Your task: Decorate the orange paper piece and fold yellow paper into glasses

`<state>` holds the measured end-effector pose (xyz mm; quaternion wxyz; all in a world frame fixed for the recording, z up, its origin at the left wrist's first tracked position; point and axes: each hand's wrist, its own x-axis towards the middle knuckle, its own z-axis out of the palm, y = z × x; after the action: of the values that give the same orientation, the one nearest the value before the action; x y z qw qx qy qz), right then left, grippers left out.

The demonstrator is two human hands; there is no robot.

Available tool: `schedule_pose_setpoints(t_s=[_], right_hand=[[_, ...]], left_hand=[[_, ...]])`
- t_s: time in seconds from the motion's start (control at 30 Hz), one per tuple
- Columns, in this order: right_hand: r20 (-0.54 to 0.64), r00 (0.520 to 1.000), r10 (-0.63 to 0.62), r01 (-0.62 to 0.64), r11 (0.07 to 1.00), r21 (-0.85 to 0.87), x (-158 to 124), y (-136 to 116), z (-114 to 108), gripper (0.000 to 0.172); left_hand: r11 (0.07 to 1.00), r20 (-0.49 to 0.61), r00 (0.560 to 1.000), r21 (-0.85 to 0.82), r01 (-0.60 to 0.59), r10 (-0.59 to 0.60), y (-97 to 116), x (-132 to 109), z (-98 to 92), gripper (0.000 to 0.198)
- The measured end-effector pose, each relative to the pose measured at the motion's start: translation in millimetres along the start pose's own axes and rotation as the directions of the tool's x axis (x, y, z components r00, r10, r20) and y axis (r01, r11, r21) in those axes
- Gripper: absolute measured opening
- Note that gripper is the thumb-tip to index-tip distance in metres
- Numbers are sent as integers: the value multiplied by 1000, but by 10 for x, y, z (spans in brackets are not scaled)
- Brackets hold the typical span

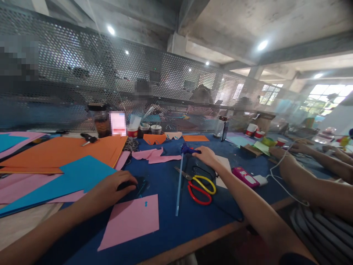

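My left hand [113,188] lies near the table's middle left, fingers curled over a small dark object that I cannot make out, beside a teal paper sheet [63,182]. My right hand [207,156] reaches further out and closes on the blue handle end [188,149] of a long pale blue stick [179,184]. A pink paper square [131,221] lies in front of my left hand. Red and yellow handled scissors [200,186] lie between my arms, on the blue table cover [171,224].
Orange [66,151], pink and teal sheets are stacked at left, with black scissors [88,139] on them. Jars and cups [132,131] line the perforated metal screen [165,84]. Another person's arms [309,184] and a white cable [278,165] occupy the right side. A pink box [245,176] lies nearby.
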<state>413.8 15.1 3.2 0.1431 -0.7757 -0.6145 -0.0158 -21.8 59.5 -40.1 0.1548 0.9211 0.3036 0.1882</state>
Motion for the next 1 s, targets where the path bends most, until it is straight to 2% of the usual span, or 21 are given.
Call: schedule_pose_setpoints(t_s=[0.3, 0.8, 0.9, 1.0], right_hand=[[14, 1000, 10, -10, 999, -37, 13, 11, 13, 40], [45, 999, -3, 9, 993, -121, 26, 82, 162, 41], [55, 998, -2, 9, 993, -120, 22, 75, 164, 42], [58, 998, -10, 17, 994, -112, -7, 58, 140, 41]], left_hand=[[1000, -3, 1000, -2, 21, -21, 75, -3, -36, 30], [999, -19, 1000, 41, 23, -22, 175, -40, -82, 29], [994, -66, 997, 91, 53, -47, 129, -37, -124, 31], [980, -126, 987, 161, 119, -99, -7, -41, -181, 31]])
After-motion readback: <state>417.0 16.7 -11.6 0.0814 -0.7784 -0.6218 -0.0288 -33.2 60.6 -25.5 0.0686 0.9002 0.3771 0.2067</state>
